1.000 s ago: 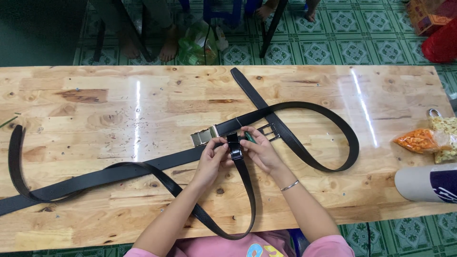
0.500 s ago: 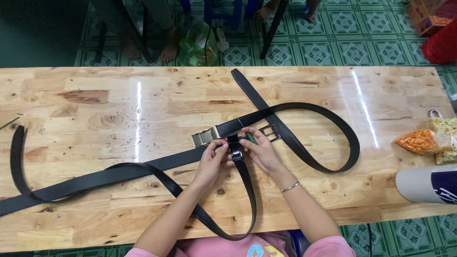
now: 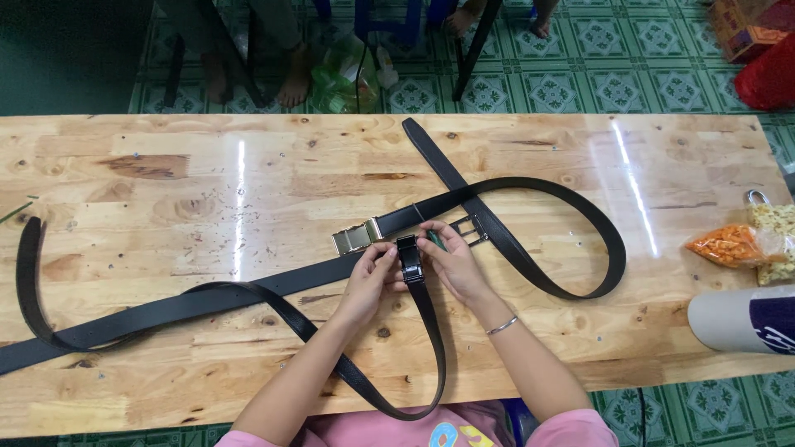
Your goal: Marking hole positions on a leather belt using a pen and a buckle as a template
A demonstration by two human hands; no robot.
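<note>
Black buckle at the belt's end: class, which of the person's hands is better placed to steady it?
Probably the left hand: its fingers already pinch the black buckle from the side, whereas the right hand also seems to grip a small green tool.

— Floor? [image 3: 629,79]
— Green patterned tiles, square, repeating motif.
— Furniture?
— One long desk [image 3: 166,182], pale jointed wood with dark knots; light glares off it in two streaks. Beyond it, dark chair legs [image 3: 474,45] on the tiles.
— Far left?
— Shadowed, nothing readable.
</note>
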